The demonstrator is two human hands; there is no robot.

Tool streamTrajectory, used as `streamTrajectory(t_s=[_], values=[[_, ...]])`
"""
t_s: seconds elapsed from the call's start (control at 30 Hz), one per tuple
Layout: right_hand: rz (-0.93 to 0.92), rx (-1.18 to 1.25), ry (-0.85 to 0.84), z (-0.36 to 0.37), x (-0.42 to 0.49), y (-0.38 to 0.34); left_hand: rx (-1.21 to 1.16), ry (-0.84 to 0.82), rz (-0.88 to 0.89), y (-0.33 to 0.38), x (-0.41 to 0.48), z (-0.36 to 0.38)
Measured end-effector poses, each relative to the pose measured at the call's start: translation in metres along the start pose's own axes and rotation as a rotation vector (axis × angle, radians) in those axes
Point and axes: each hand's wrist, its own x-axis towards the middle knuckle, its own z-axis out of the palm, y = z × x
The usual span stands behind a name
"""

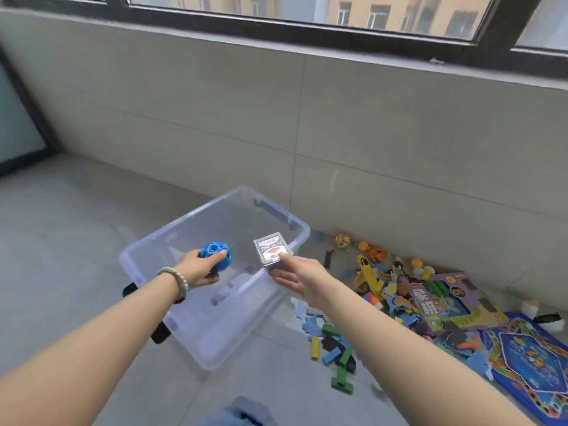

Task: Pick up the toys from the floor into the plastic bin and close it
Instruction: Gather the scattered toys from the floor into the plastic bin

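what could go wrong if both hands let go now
1. The card box, pinched by the right hand, sits close to the right rim of the bin. If dropped, it might clip the rim and land outside.
2. The ball in the left hand is over the bin, but it is round and could bounce back out.

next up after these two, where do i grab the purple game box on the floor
Probably by its left long edge, coming from the bin side: the purple game box lies flat and wide on loose puzzle pieces, so that edge looks propped up, leaving room for fingers underneath.
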Motion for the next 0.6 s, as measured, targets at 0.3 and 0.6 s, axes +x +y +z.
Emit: streamTrajectory(t_s=[0.3,0.6], values=[[0.169,-0.215,0.143,-0.015,0.011,0.032,-0.084,-0.018,-0.080,-0.042,0.013,0.019],[0.179,-0.519,0.094,-0.133,-0.100,-0.035,0.086,-0.280,0.106,0.010,-0.047,0.055]])
